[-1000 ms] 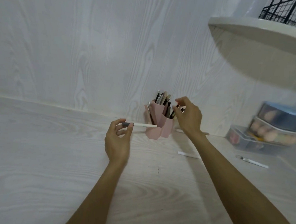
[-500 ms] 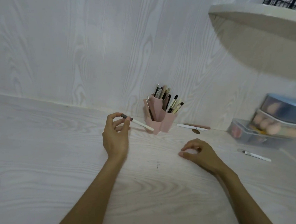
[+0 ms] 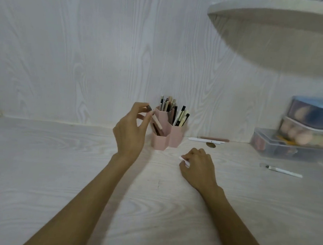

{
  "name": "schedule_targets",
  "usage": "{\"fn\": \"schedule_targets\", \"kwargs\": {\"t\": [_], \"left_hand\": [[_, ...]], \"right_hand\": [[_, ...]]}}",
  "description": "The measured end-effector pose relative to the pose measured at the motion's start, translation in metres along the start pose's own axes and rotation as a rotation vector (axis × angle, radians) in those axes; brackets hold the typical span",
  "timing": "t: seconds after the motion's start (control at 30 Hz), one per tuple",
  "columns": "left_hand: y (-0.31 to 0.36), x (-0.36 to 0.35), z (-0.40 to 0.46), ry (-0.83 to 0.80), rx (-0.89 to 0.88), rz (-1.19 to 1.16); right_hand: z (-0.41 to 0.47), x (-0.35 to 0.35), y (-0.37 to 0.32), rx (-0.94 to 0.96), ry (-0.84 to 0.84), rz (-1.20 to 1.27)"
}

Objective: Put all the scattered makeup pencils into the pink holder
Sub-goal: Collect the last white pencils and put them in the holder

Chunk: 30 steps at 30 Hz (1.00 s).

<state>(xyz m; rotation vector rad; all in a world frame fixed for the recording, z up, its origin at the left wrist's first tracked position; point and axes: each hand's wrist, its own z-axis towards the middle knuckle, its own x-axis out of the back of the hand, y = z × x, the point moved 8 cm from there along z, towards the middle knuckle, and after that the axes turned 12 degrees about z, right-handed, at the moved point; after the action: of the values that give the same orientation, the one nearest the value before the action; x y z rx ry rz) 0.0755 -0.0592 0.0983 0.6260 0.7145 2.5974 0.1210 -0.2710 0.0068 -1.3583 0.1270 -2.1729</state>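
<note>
The pink holder stands by the back wall, its compartments packed with several pencils and brushes. My left hand pinches the dark-capped top of a pale pencil, whose lower end dips tilted into the holder's front left compartment. My right hand rests on the table in front of the holder, fingers closed around a white pencil that shows only at its left end. A white pencil and a brown pencil lie right of the holder. One more white pencil lies far right.
Clear plastic boxes holding makeup sponges are stacked at the right against the wall. A rounded white shelf hangs overhead at the upper right. A small brown oval object lies near the two pencils.
My left hand has tipped its pencil from nearly level to steep, with the tip now in the holder. My right hand came down from the holder to the table and closed on a white pencil.
</note>
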Motion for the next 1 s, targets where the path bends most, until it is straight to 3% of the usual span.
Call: {"fn": "schedule_targets", "kwargs": {"t": [0.13,0.33,0.43,0.53,0.63,0.77,1.0], "left_hand": [[-0.001,-0.059,0.007,-0.277,-0.082,0.282],[-0.010,-0.078,0.000,-0.321,-0.061,0.408],[-0.031,-0.077,-0.032,-0.370,0.062,0.262],[-0.043,-0.064,-0.050,-0.256,0.144,0.110],[-0.052,-0.057,-0.047,-0.163,0.238,0.047],[-0.049,-0.065,-0.052,-0.204,0.230,-0.047],[-0.041,-0.049,-0.045,-0.064,0.171,-0.124]], "right_hand": [[-0.005,-0.006,0.004,-0.003,-0.093,-0.047],[-0.006,-0.006,0.009,-0.057,-0.071,0.234],[-0.001,0.010,0.018,-0.215,0.123,0.592],[-0.004,0.017,0.037,-0.501,0.283,1.202],[-0.004,0.030,0.042,-0.540,0.355,1.437],[0.007,0.069,0.031,-0.372,0.523,1.447],[0.070,0.122,-0.034,-0.003,0.713,1.066]]}}
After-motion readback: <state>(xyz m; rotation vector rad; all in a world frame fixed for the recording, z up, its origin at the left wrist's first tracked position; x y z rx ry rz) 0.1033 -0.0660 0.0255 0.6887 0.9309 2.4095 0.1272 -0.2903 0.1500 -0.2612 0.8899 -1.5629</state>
